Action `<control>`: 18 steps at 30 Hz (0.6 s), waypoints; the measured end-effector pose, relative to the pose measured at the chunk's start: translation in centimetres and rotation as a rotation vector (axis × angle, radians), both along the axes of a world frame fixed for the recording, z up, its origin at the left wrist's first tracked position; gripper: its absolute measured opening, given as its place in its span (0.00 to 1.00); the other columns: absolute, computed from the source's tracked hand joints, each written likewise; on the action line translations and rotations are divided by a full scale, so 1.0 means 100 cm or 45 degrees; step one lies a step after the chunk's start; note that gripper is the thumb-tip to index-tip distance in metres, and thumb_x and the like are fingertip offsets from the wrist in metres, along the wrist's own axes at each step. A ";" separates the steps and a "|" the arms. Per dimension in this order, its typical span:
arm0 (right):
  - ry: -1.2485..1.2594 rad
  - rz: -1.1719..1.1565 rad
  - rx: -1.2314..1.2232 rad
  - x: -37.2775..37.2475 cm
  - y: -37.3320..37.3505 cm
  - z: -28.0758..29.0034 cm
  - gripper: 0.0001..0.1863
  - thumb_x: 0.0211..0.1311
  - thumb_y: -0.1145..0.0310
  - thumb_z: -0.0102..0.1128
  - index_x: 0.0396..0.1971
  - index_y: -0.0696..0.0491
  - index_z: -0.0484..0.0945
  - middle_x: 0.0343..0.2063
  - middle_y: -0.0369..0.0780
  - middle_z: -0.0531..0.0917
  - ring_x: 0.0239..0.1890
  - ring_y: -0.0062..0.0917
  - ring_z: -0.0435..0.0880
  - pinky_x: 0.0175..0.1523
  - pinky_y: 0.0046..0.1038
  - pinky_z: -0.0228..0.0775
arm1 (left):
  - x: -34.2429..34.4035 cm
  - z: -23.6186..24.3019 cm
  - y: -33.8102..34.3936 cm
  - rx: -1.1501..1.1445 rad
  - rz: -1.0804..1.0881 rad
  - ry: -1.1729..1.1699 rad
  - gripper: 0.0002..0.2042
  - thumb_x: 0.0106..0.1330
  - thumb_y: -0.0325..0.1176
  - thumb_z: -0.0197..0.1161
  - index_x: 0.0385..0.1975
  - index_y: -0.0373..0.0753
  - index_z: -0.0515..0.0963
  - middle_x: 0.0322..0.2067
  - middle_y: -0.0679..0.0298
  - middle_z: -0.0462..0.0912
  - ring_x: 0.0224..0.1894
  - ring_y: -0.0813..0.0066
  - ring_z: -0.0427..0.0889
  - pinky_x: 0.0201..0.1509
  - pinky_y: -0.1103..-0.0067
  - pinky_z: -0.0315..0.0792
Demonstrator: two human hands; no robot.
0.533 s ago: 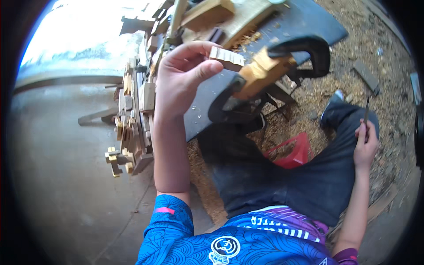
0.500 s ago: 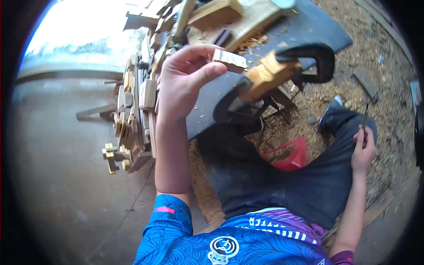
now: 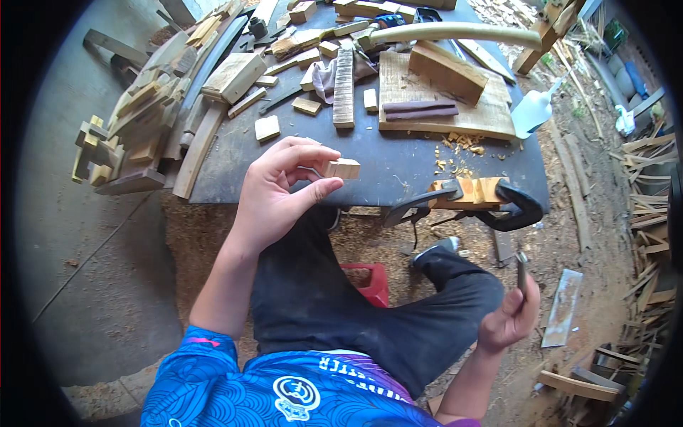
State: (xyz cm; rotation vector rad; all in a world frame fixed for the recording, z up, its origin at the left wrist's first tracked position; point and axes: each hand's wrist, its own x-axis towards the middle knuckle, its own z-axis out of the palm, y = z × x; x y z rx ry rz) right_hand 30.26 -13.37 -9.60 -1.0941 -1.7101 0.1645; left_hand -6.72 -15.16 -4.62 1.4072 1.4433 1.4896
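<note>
My left hand [image 3: 274,199] holds a small pale wooden block [image 3: 343,168] between curled fingers and thumb, just above the near edge of the dark workbench [image 3: 220,174]. My right hand [image 3: 509,319] grips a slim dark tool [image 3: 521,269] pointing upward with a light tip, beside my right leg; the tool's exact kind is unclear. At the bench's front right, two black C-clamps [image 3: 521,217] hold a yellowish wooden piece [image 3: 482,189], with wood shavings [image 3: 455,160] behind it.
Wooden offcuts [image 3: 146,107] are piled along the bench's left side. A board [image 3: 491,117], loose blocks [image 3: 267,128] and a white bottle [image 3: 532,114] lie or stand on top. A red stool [image 3: 371,292] sits between my legs; scrap wood [image 3: 644,206] is heaped at the right.
The view has turned and now takes in more of the benchtop. Both hands appear lower and further left in the picture, each still holding what it held.
</note>
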 end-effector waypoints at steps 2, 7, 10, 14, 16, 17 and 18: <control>-0.183 0.216 0.038 -0.045 0.028 0.054 0.12 0.73 0.70 0.57 0.46 0.63 0.82 0.33 0.45 0.84 0.28 0.32 0.77 0.34 0.33 0.68 | -0.001 -0.004 -0.002 0.031 0.014 -0.011 0.14 0.61 0.21 0.73 0.47 0.33 0.85 0.45 0.62 0.81 0.46 0.78 0.83 0.50 0.80 0.80; -0.652 0.440 0.060 -0.116 0.090 0.108 0.11 0.65 0.74 0.63 0.45 0.56 0.85 0.29 0.41 0.78 0.34 0.37 0.77 0.41 0.36 0.68 | 0.000 -0.007 -0.001 0.115 0.034 0.038 0.14 0.61 0.22 0.73 0.46 0.33 0.85 0.45 0.60 0.83 0.45 0.76 0.84 0.49 0.79 0.83; -0.846 0.407 0.056 -0.124 0.113 0.110 0.10 0.64 0.73 0.64 0.45 0.53 0.86 0.36 0.42 0.82 0.43 0.38 0.80 0.49 0.38 0.71 | -0.004 -0.009 -0.003 0.047 0.004 0.058 0.15 0.60 0.19 0.73 0.47 0.31 0.84 0.47 0.59 0.81 0.47 0.74 0.84 0.52 0.78 0.83; -0.949 0.475 0.150 -0.138 0.133 0.115 0.11 0.62 0.73 0.65 0.44 0.52 0.86 0.43 0.41 0.84 0.49 0.38 0.82 0.54 0.40 0.73 | -0.011 -0.016 -0.004 0.112 0.107 0.127 0.15 0.57 0.20 0.76 0.44 0.33 0.86 0.44 0.60 0.83 0.43 0.75 0.86 0.48 0.79 0.84; -0.988 0.522 0.096 -0.155 0.142 0.118 0.11 0.61 0.73 0.65 0.44 0.52 0.86 0.43 0.41 0.85 0.49 0.38 0.82 0.55 0.39 0.74 | -0.014 -0.016 -0.005 0.151 0.119 0.182 0.14 0.57 0.21 0.76 0.44 0.34 0.86 0.43 0.60 0.83 0.42 0.75 0.86 0.48 0.79 0.84; -1.013 0.566 0.046 -0.165 0.147 0.119 0.11 0.61 0.73 0.65 0.44 0.52 0.86 0.44 0.40 0.85 0.50 0.37 0.82 0.56 0.39 0.74 | -0.015 -0.016 -0.005 0.193 0.130 0.251 0.14 0.56 0.21 0.77 0.43 0.34 0.86 0.43 0.61 0.83 0.41 0.76 0.86 0.47 0.80 0.84; -1.066 0.565 0.035 -0.171 0.154 0.119 0.12 0.61 0.72 0.65 0.45 0.50 0.86 0.44 0.38 0.86 0.49 0.36 0.83 0.56 0.37 0.75 | -0.016 -0.016 -0.005 0.196 0.117 0.232 0.14 0.56 0.21 0.77 0.43 0.34 0.86 0.43 0.61 0.83 0.41 0.76 0.86 0.47 0.80 0.84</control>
